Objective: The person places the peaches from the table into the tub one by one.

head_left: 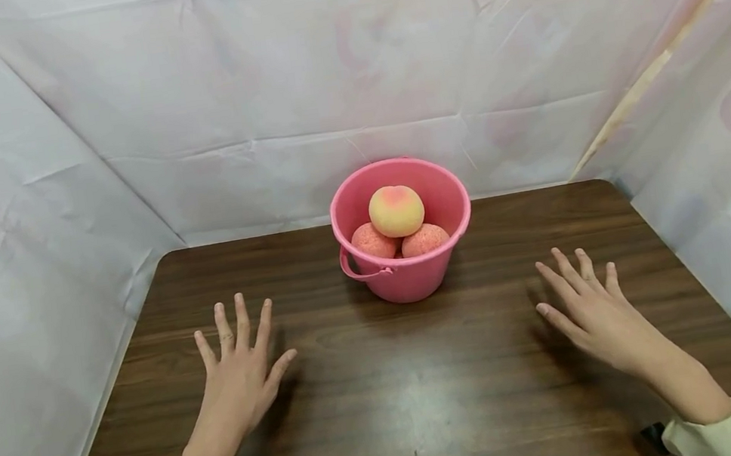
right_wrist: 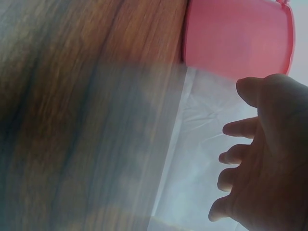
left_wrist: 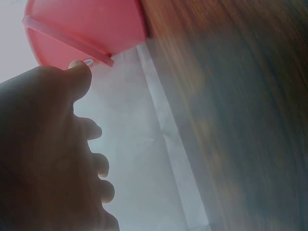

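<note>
A pink bucket (head_left: 406,280) stands upright near the table's back edge, its handle (head_left: 360,273) folded down at the front left. Inside it, a yellow peach (head_left: 396,213) with a pink blush rests on top of two coral-pink, speckled round fruits (head_left: 425,239). To the left of the bucket my left hand (head_left: 240,380) hovers over the table, fingers spread and holding nothing. My right hand (head_left: 603,320) is likewise spread and bare, off to the bucket's right. Each wrist view shows the bucket (left_wrist: 96,24) beyond the thumb, apart from the hand.
The dark wood-grain table (head_left: 401,406) has rounded back corners. Pale, creased sheeting (head_left: 346,70) hangs right behind it and along both sides. A tan strip (head_left: 654,71) runs slantwise down the back right corner.
</note>
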Tool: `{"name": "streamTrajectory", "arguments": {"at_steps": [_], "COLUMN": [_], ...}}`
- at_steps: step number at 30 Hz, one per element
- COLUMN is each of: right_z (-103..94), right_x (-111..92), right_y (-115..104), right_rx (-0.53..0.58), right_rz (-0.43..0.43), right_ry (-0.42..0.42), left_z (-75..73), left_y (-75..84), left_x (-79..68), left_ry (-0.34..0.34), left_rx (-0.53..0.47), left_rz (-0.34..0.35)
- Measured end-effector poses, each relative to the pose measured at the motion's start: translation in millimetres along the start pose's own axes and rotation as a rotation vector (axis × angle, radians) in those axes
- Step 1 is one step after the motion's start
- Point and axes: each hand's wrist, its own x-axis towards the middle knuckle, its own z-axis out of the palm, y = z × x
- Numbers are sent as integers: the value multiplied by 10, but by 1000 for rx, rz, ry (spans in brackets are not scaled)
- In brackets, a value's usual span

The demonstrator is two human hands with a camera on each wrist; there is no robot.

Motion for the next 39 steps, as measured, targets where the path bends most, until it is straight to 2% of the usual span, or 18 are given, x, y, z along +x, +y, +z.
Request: {"name": "streamTrajectory", "arguments": {"at_steps": [5,10,23,33,39], "right_z": [18,22,44,-36,-59], "right_x": [-21,-44,-138,-90,-96], "right_y": [3,-5,-49,-76,-77], "right_rx": [0,12,31,28,41], "right_rz": [-6,6,21,9,22], "right_ry": [12,3,-19,-15,-38], "left_z": [-16,-45,-30,-57,-71], "left_y": [21,12,-22,-16,-19], "left_x": [23,20,-85,-48,-72], "left_ry": [11,-7,-26,1,-20], "left_rx": [3,0,7,-11,-27], "left_rz": [14,11,-3,13,9]}}
